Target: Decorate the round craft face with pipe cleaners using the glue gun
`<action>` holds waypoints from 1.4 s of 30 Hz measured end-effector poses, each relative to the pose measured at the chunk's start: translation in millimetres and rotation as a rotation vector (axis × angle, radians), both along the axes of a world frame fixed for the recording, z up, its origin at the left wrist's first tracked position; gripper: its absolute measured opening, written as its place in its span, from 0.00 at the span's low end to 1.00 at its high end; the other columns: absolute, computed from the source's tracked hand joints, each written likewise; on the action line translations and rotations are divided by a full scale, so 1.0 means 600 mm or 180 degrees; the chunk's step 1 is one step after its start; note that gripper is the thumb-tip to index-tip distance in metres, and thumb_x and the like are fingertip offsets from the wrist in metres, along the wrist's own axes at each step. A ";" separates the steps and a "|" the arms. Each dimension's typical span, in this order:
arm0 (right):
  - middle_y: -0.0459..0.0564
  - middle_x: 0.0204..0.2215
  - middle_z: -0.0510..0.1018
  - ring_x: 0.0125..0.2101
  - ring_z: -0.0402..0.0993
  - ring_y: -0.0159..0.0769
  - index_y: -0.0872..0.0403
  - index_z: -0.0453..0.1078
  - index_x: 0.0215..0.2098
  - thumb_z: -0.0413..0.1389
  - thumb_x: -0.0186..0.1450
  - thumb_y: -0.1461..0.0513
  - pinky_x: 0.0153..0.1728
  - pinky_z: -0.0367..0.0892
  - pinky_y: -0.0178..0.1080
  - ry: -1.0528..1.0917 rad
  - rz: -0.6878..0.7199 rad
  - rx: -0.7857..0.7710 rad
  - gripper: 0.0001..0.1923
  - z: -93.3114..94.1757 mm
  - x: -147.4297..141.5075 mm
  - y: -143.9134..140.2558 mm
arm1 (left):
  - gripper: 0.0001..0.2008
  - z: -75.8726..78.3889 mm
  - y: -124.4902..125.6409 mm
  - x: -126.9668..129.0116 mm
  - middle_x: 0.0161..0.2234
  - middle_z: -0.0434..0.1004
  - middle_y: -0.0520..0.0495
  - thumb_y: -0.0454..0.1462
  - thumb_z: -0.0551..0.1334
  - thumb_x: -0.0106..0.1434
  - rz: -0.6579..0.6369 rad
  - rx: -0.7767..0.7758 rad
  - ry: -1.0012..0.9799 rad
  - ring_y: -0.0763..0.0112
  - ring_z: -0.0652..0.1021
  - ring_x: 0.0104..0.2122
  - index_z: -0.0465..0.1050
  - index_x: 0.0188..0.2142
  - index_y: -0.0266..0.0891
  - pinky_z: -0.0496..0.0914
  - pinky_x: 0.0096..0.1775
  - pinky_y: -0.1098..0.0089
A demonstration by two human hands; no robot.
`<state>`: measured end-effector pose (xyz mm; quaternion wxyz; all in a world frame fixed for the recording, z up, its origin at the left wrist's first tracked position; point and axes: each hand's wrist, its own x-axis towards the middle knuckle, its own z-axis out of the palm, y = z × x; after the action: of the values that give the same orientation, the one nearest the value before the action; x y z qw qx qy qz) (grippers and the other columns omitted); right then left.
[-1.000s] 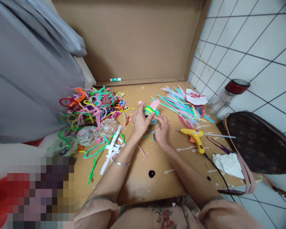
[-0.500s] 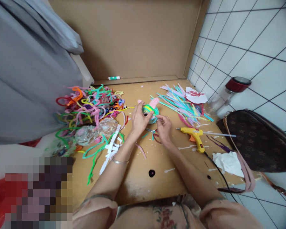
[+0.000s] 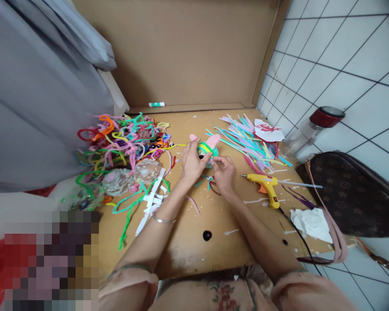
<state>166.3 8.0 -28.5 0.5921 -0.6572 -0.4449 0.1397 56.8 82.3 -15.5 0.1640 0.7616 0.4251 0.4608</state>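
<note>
My left hand (image 3: 192, 162) is wrapped round a small ball (image 3: 205, 147) wound with green, yellow and blue pipe cleaners. Two pink ears (image 3: 213, 140) stick up from its top, and a dark round spot shows near my thumb. At the ball's lower right edge, my right hand (image 3: 224, 172) is closed in a pinch with its fingertips against it; what they pinch is too small to make out. Partly under the right hand lies a pair of red-handled scissors (image 3: 215, 187). A yellow pipe cleaner (image 3: 173, 147) lies left of my left hand.
A tangled heap of pipe cleaners (image 3: 123, 140) and clear plastic balls (image 3: 117, 181) fill the left side. Straight pipe cleaners (image 3: 246, 138) lie back right. A yellow glue gun (image 3: 262, 181), its cord, a brown bag (image 3: 353, 194) and a bottle (image 3: 314, 127) stand right. A black disc (image 3: 207, 235) lies in front.
The view has shifted slightly. My right fingertips have come in closer against the ball's lower edge. My left hand keeps its hold on the ball.
</note>
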 end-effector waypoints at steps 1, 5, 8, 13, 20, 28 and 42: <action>0.49 0.33 0.77 0.37 0.75 0.40 0.52 0.74 0.32 0.58 0.60 0.62 0.44 0.72 0.44 0.0130 0.0012 0.0022 0.03 -0.001 0.000 0.003 | 0.31 0.001 -0.001 0.000 0.51 0.76 0.34 0.55 0.64 0.62 0.0002 0.0005 0.0010 0.51 0.76 0.52 0.70 0.57 0.37 0.69 0.55 0.53; 0.48 0.31 0.75 0.32 0.74 0.38 0.53 0.71 0.30 0.57 0.59 0.63 0.41 0.71 0.42 0.0377 0.0051 0.0142 0.02 -0.005 0.003 0.016 | 0.30 0.001 -0.003 0.000 0.51 0.76 0.34 0.55 0.64 0.63 0.0006 0.0041 0.0035 0.51 0.76 0.51 0.71 0.56 0.37 0.69 0.54 0.53; 0.48 0.30 0.75 0.33 0.73 0.38 0.53 0.70 0.30 0.56 0.61 0.62 0.40 0.70 0.41 0.0239 0.0102 0.0160 0.03 -0.010 0.008 0.022 | 0.30 0.000 -0.002 0.000 0.52 0.76 0.34 0.54 0.64 0.63 -0.0009 0.0033 0.0033 0.51 0.76 0.52 0.70 0.56 0.38 0.69 0.55 0.54; 0.47 0.29 0.74 0.33 0.70 0.39 0.51 0.68 0.29 0.55 0.64 0.57 0.39 0.67 0.41 0.0127 0.0177 0.0338 0.08 -0.024 0.013 0.031 | 0.29 0.004 -0.003 0.000 0.53 0.75 0.34 0.53 0.62 0.65 0.0051 -0.0007 0.0192 0.52 0.75 0.53 0.69 0.58 0.37 0.69 0.56 0.54; 0.47 0.30 0.74 0.34 0.70 0.39 0.51 0.67 0.30 0.53 0.65 0.55 0.39 0.67 0.41 0.0262 0.0204 0.0501 0.10 -0.034 0.011 0.033 | 0.28 0.006 -0.005 0.000 0.53 0.76 0.36 0.53 0.61 0.65 0.0100 0.0015 0.0253 0.53 0.76 0.52 0.69 0.58 0.38 0.69 0.55 0.56; 0.49 0.33 0.77 0.34 0.73 0.38 0.53 0.70 0.34 0.53 0.63 0.56 0.41 0.71 0.42 0.0193 0.0304 0.0179 0.09 -0.012 0.015 0.016 | 0.27 0.012 -0.009 0.000 0.53 0.76 0.35 0.52 0.61 0.66 0.0154 -0.0042 0.0379 0.53 0.76 0.52 0.69 0.58 0.38 0.69 0.55 0.55; 0.64 0.43 0.78 0.44 0.75 0.51 0.62 0.71 0.51 0.49 0.71 0.49 0.42 0.65 0.44 -0.2671 -0.1489 -0.2406 0.25 0.040 0.180 -0.264 | 0.26 0.013 0.002 0.002 0.54 0.76 0.35 0.49 0.62 0.64 0.0066 -0.0103 0.0374 0.49 0.75 0.55 0.70 0.57 0.38 0.67 0.57 0.51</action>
<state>274.3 -150.7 -4.4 0.1071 -0.9011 -0.4037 -0.1166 57.8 83.5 -7.5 0.1463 0.7801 0.4493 0.4100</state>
